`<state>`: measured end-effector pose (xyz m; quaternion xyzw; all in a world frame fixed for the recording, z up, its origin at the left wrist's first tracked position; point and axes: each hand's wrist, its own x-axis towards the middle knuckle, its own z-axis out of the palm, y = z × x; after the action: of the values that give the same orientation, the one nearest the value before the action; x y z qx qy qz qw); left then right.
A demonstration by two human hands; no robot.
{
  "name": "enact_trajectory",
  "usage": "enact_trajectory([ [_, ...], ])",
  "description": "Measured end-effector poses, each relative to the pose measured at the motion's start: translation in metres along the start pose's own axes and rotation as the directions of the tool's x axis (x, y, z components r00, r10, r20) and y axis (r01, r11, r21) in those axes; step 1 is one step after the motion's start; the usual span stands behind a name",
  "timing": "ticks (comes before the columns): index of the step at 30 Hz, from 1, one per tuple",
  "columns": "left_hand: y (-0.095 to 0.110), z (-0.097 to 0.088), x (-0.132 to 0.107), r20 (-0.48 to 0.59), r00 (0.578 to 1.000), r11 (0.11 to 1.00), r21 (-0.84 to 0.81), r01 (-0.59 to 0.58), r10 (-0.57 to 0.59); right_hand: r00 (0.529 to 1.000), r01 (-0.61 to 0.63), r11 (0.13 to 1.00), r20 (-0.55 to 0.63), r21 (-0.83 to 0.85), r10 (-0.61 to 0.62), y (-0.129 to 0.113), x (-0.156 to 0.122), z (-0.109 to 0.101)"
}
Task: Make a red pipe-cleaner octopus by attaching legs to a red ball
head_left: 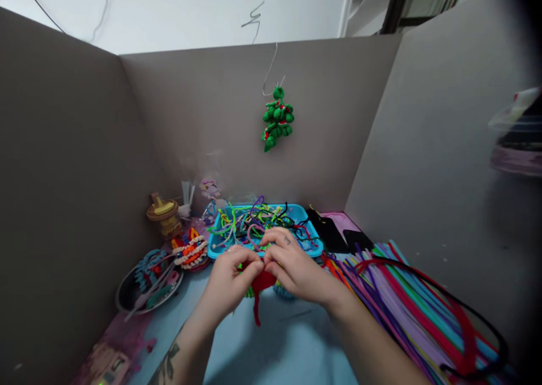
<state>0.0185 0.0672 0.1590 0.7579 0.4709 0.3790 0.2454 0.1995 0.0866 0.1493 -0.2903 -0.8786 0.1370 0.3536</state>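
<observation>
My left hand (237, 275) and my right hand (292, 263) meet over the middle of the table, in front of a blue tray. Both pinch a red pipe-cleaner piece (263, 282) between thumbs and fingertips. One fuzzy end of it dangles below my left fingers. Where the fingertips meet, the grip itself is partly hidden. Behind and under the hands, coiled bits of green (249, 292) and dark blue (284, 291) show on the table, partly covered. A thin straight rod (295, 316) lies on the blue surface nearby.
The blue tray (214, 252) holds tangled pipe-cleaner scraps. Long coloured pipe cleaners (398, 300) are heaped at right. At left stand a metal bowl (121, 303) with tools, an orange-and-white coiled piece (190, 252) and a golden cup (164, 213). A green ornament (278, 119) hangs on the grey partition (203, 108).
</observation>
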Motion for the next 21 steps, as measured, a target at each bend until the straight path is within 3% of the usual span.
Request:
enact_trajectory([
  [3,0.001,0.002,0.001,0.033,0.994,0.989,-0.106,0.106,-0.103,0.998,0.062,0.991,0.001,-0.123,-0.062,0.0,-0.002,0.002],
  [6,-0.001,0.002,0.002,0.07,0.982,0.96,-0.209,0.184,-0.173,0.996,0.084,0.987,-0.026,-0.139,-0.088,0.002,-0.001,0.004],
  [8,-0.004,0.001,0.003,0.083,0.974,0.937,-0.267,0.225,-0.21,0.992,0.053,0.997,-0.109,-0.052,-0.058,0.006,0.001,0.004],
  [11,-0.008,0.0,0.004,0.08,0.968,0.913,-0.322,0.252,-0.239,0.973,-0.053,0.979,-0.212,0.198,0.096,0.011,0.003,0.003],
  [14,-0.009,-0.001,0.004,0.075,0.971,0.92,-0.312,0.239,-0.227,0.968,-0.154,0.927,-0.134,0.343,0.211,0.011,0.004,0.002],
  [18,-0.006,0.0,0.004,0.049,0.981,0.954,-0.227,0.194,-0.188,0.962,-0.258,0.899,0.012,0.353,0.272,0.005,0.005,0.002],
  [21,-0.006,0.002,0.004,0.033,0.987,0.969,-0.192,0.158,-0.155,0.957,-0.273,0.888,0.013,0.37,0.289,0.002,0.006,0.001],
])
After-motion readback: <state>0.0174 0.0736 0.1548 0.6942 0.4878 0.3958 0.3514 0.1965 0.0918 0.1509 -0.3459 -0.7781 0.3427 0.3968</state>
